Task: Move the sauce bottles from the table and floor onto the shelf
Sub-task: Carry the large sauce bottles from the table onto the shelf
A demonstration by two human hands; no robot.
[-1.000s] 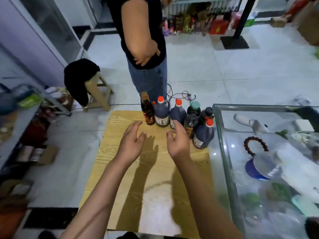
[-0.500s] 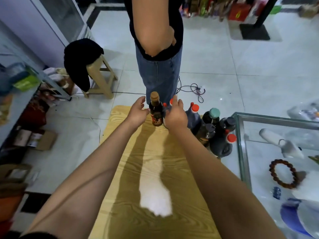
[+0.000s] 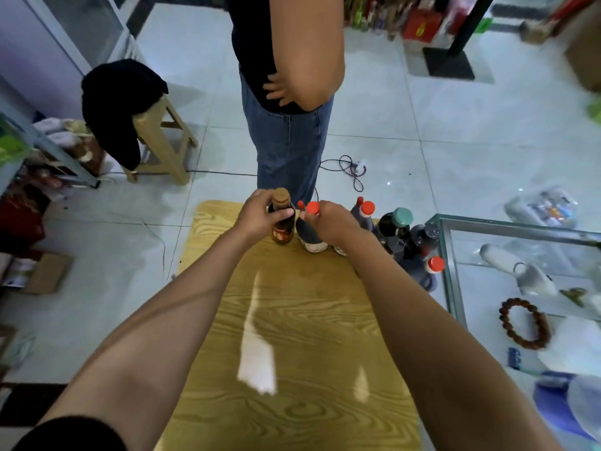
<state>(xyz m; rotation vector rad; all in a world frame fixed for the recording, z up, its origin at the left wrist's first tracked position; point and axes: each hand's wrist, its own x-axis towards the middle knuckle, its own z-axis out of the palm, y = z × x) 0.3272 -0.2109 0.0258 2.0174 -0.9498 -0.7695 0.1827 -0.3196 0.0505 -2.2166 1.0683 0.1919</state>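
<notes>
Fingers of the left hand [image 3: 257, 216] curl around the brown-capped sauce bottle [image 3: 282, 219] at the tabletop's [image 3: 292, 320] far edge. Right hand [image 3: 331, 222] pinches the red-capped dark bottle [image 3: 310, 229] beside it. More dark bottles [image 3: 400, 232] crowd right, by a glass case [image 3: 455, 288]. A standing person [image 3: 286, 125] blocks beyond.

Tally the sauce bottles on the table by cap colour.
red-capped bottles: 3
brown-capped bottle: 1
teal-capped bottle: 1
black-capped bottle: 1
Total: 6 in view; more may be hidden.
</notes>
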